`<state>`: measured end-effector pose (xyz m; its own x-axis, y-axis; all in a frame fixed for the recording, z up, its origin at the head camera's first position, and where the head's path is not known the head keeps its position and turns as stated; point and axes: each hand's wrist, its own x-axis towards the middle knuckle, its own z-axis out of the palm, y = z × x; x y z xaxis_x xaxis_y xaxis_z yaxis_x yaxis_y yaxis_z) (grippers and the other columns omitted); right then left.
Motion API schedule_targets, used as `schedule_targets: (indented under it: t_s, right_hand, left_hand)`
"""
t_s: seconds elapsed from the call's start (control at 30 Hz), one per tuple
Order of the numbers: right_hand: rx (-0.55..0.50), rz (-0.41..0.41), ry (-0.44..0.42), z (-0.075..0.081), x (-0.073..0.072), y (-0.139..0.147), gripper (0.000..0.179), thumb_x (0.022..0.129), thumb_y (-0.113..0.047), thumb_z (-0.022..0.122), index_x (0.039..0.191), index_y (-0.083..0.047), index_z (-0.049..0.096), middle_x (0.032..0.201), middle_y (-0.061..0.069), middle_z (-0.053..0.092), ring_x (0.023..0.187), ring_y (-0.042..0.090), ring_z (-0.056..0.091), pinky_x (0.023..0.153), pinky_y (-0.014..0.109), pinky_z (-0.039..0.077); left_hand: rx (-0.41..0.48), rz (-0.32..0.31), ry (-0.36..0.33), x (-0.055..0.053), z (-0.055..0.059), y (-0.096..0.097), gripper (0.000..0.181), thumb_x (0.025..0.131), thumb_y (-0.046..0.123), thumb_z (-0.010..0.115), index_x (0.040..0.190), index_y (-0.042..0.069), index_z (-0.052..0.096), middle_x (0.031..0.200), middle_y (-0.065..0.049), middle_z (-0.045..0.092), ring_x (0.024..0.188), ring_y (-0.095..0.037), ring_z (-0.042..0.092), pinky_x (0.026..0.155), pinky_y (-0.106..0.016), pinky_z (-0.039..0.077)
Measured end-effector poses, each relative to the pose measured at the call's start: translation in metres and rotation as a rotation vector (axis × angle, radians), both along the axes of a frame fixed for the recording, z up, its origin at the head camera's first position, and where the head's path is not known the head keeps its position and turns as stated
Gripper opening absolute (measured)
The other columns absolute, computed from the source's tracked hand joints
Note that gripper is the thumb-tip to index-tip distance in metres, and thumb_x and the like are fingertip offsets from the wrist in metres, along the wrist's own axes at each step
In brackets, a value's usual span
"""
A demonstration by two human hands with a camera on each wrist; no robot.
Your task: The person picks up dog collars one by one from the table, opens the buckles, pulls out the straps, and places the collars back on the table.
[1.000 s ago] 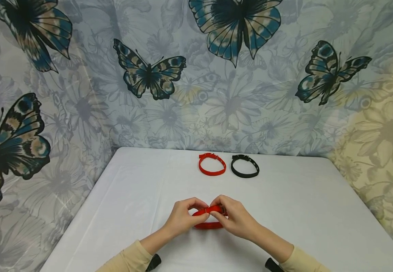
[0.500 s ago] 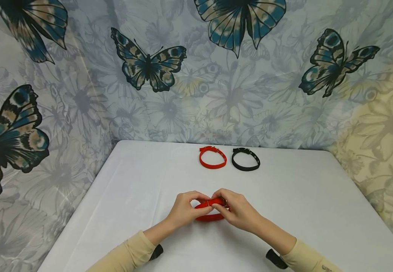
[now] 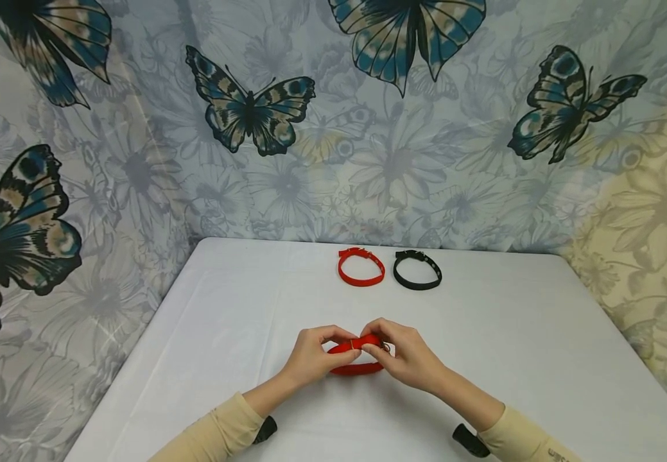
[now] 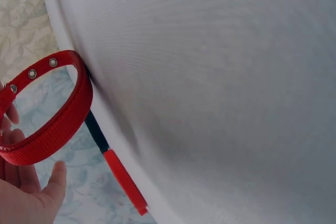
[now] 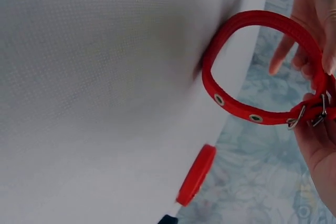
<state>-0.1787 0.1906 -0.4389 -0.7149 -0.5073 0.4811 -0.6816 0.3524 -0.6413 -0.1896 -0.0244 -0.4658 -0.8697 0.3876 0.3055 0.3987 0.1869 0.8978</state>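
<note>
Red webbing collar (image 3: 356, 369) is pinched by both hands of a person, at the upper part of its loop, where the strap overlaps near its metal buckle (image 5: 321, 109). The left grip (image 3: 317, 351) is closed on the strap with thumb and fingers, and the right grip (image 3: 411, 356) pinches it just beside, close to the buckle. I think the two pinches are set so near each other in order to control the small fastening part from both sides, while the remaining band needs no support. This remaining band makes a round loop, which appears below the fingers in the head view; whether it touches the white surface (image 3: 241, 289), I cannot tell. In the right wrist view, a D-ring (image 5: 296, 119) sits next to the buckle, and metal eyelets (image 5: 255, 118) show along the strap. Farther out, well apart from both hands, a second red collar (image 3: 361, 282) and a black collar (image 3: 418, 286) lie side by side near the far edge, not touching each other. Both are closed into rings, probably put there to leave working room in front. Behind the surface stands a butterfly-printed fabric (image 3: 287, 192).
</note>
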Motion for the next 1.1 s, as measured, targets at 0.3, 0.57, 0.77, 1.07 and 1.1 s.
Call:
schedule_targets:
  t_s: [0.3,0.57,0.77,1.07,1.1]
  right_hand:
    - [-0.093,-0.031,-0.149,0.004,-0.003,0.006,0.017,0.091,-0.010,0.069,0.108,-0.013,0.065,0.101,-0.003,0.068,0.084,0.013,0.068,0.083,0.031,0.056]
    - [0.001,-0.059,-0.132,0.001,-0.003,0.012,0.023,0.085,-0.013,0.077,0.107,-0.016,0.068,0.102,-0.008,0.067,0.094,0.012,0.066,0.078,0.034,0.057]
    - [0.029,-0.086,-0.160,0.002,-0.003,0.013,0.018,0.086,-0.014,0.076,0.102,-0.019,0.069,0.098,-0.009,0.066,0.091,0.011,0.065,0.076,0.030,0.058]
    - [0.028,-0.092,-0.091,0.002,0.002,0.007,0.020,0.085,-0.012,0.077,0.102,-0.020,0.069,0.097,-0.010,0.066,0.087,0.009,0.066,0.074,0.028,0.057]
    - [0.028,-0.088,-0.079,0.002,0.003,0.006,0.020,0.085,-0.012,0.077,0.102,-0.019,0.069,0.097,-0.010,0.066,0.086,0.008,0.066,0.073,0.028,0.057]
  left_hand:
    - [0.036,-0.002,-0.069,-0.004,-0.013,-0.006,0.018,0.084,0.022,0.079,0.100,0.016,0.075,0.096,0.004,0.072,0.094,-0.012,0.068,0.083,-0.032,0.055]
    - [0.029,0.039,-0.055,-0.001,-0.013,-0.006,0.018,0.082,0.011,0.079,0.098,0.013,0.072,0.096,0.003,0.072,0.097,-0.017,0.068,0.086,-0.040,0.054]
    - [0.047,0.042,0.014,-0.001,-0.009,-0.006,0.021,0.081,0.012,0.080,0.100,0.014,0.072,0.097,0.006,0.071,0.095,-0.014,0.067,0.088,-0.037,0.054]
    - [0.032,0.044,0.192,-0.004,-0.005,0.001,0.007,0.085,0.018,0.078,0.091,0.017,0.075,0.093,0.009,0.069,0.093,-0.010,0.062,0.083,-0.035,0.054]
    - [0.029,0.045,0.195,-0.003,-0.004,0.002,0.007,0.084,0.017,0.079,0.090,0.017,0.075,0.092,0.009,0.069,0.092,-0.011,0.061,0.081,-0.034,0.054]
